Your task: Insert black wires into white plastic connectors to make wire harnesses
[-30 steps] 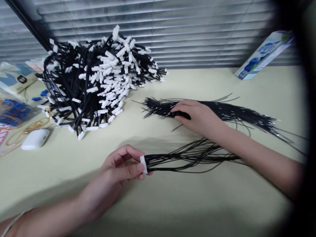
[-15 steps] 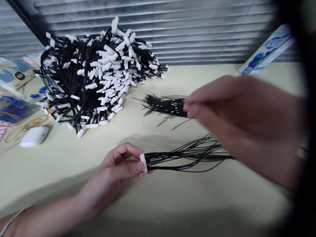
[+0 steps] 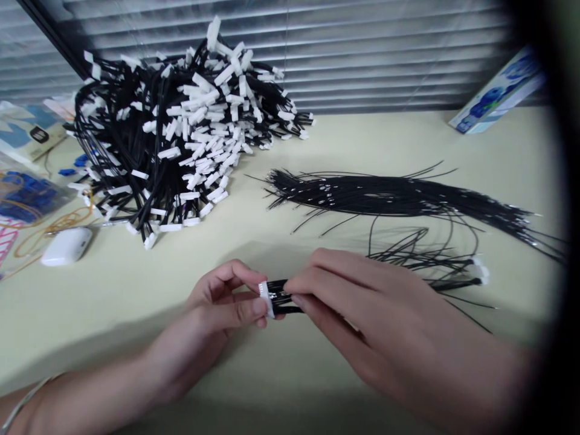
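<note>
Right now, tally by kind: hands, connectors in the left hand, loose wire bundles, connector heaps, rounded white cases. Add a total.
Left hand and right hand: 2
Held white connector: 1
Loose wire bundle: 1
Connector heap: 1
Rounded white case: 1
Total: 6

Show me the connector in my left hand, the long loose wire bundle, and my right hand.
Connector [image 3: 266,298]: head view, exposed face.
Wire bundle [image 3: 403,198]: head view, mid-length.
Right hand [image 3: 385,308]: head view, back.

I count one white plastic connector [image 3: 265,297] in my left hand [image 3: 206,317], one black wire bundle [image 3: 339,196], one black-and-white cable heap [image 3: 199,133], one rounded white case [image 3: 66,246], one blue-printed carton [image 3: 496,93].
</note>
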The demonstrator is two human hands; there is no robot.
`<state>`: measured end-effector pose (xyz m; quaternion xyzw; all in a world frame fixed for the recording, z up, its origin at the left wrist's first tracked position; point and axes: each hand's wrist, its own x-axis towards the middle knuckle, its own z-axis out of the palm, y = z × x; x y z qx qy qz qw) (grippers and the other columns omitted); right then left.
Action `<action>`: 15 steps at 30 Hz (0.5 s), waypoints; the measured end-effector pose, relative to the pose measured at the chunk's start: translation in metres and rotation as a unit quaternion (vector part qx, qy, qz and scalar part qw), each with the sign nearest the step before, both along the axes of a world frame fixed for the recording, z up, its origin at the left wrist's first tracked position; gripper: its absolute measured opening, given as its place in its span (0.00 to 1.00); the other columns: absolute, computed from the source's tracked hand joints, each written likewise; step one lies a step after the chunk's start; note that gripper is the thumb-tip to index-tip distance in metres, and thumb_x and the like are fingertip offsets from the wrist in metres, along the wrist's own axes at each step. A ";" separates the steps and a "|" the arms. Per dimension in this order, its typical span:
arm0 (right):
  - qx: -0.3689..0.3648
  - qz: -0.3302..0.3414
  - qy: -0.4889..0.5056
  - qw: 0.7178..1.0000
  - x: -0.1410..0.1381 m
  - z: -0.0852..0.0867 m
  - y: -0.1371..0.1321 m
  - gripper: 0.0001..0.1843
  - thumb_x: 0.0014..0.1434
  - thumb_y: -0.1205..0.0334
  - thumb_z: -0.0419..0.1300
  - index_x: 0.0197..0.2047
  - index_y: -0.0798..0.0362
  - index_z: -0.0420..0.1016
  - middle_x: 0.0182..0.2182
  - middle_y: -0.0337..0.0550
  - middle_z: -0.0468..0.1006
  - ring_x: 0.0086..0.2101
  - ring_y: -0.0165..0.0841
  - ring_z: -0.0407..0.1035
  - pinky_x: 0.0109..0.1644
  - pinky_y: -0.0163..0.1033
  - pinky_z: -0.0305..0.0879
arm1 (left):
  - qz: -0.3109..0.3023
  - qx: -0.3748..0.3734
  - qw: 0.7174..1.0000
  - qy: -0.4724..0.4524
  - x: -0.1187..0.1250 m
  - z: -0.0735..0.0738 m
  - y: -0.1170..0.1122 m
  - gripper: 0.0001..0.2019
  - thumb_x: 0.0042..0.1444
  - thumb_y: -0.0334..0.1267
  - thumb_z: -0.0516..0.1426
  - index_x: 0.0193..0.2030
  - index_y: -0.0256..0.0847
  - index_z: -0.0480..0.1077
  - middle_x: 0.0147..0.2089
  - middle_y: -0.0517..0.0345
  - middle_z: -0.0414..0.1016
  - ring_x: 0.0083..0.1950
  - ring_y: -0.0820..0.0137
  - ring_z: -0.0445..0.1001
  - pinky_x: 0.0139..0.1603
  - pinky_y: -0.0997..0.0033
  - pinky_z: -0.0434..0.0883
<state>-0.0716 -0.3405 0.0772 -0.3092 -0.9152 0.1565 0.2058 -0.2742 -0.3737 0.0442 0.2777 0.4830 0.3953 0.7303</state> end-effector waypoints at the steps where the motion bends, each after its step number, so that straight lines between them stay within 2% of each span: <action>1: -0.014 -0.004 0.009 1.000 0.000 0.000 0.001 0.12 0.58 0.74 0.50 0.38 0.53 0.73 0.28 0.40 0.72 0.28 0.31 0.65 0.30 0.36 0.59 | 0.001 0.000 1.000 -0.002 0.000 0.000 0.000 0.09 0.46 0.32 0.65 0.35 0.42 0.72 0.27 0.64 0.72 0.30 0.78 0.69 0.33 0.80 0.63; 6: -0.061 -0.001 0.035 0.997 -0.004 0.002 0.003 0.10 0.59 0.73 0.51 0.36 0.53 0.72 0.28 0.34 0.74 0.28 0.26 0.67 0.31 0.33 0.59 | -0.003 -0.002 1.000 -0.008 0.000 0.001 0.000 0.08 0.47 0.32 0.65 0.35 0.42 0.72 0.28 0.65 0.73 0.30 0.80 0.69 0.33 0.81 0.64; 10: -0.062 -0.033 0.006 0.998 -0.005 0.003 0.004 0.08 0.58 0.70 0.53 0.31 0.53 0.71 0.25 0.34 0.73 0.24 0.28 0.66 0.27 0.36 0.57 | -0.005 -0.004 1.000 -0.005 0.000 0.001 -0.001 0.08 0.47 0.32 0.65 0.35 0.42 0.72 0.29 0.64 0.74 0.30 0.79 0.70 0.33 0.81 0.64; 15: -0.066 -0.045 -0.011 0.997 -0.006 0.001 0.004 0.08 0.58 0.68 0.53 0.31 0.52 0.72 0.23 0.34 0.73 0.24 0.30 0.67 0.27 0.37 0.57 | -0.004 -0.001 1.000 -0.003 0.000 0.001 0.000 0.08 0.47 0.32 0.65 0.34 0.42 0.72 0.29 0.63 0.74 0.30 0.78 0.70 0.34 0.80 0.64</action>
